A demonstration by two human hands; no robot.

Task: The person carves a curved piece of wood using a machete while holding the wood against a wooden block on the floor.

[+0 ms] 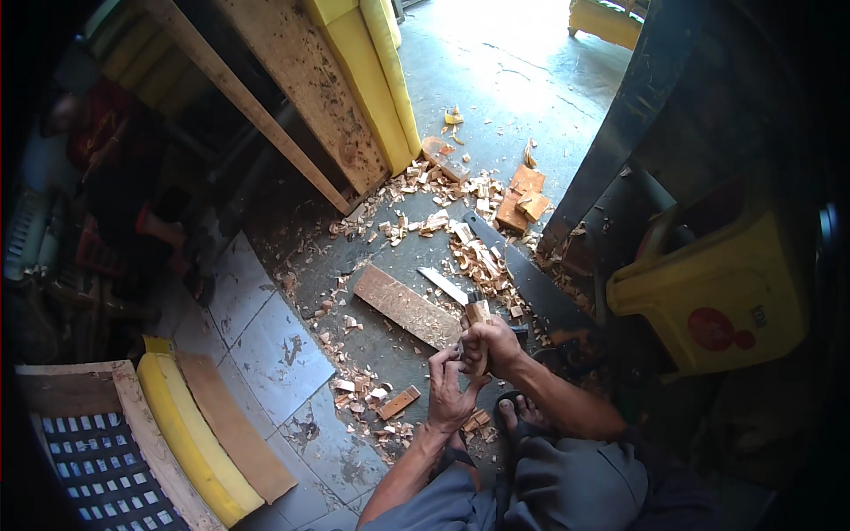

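My right hand (pixel 498 343) is wrapped around a short wooden piece shaped like a tool handle (pixel 478 311), its dark tip pointing away from me. Close against it, my left hand (pixel 450 389) has its fingers bent together beside the wood; what they pinch is too small to make out. Both hands are above my knees and feet. Just beyond them, a flat wooden board (pixel 398 303) lies on the floor, with a pale narrow strip (pixel 443 286) beside it. A long dark flat blade-like piece (pixel 531 279) rests to the right among wood shavings (pixel 478 257).
Wood blocks (pixel 522 199) lie farther ahead near the bright doorway. A yellow plastic stool (pixel 708 310) stands at right. Upright boards and yellow padding (pixel 367 71) lean at upper left. A wooden frame with dark webbing (pixel 111 469) is at lower left. Another person (pixel 124 150) is in shadow at far left.
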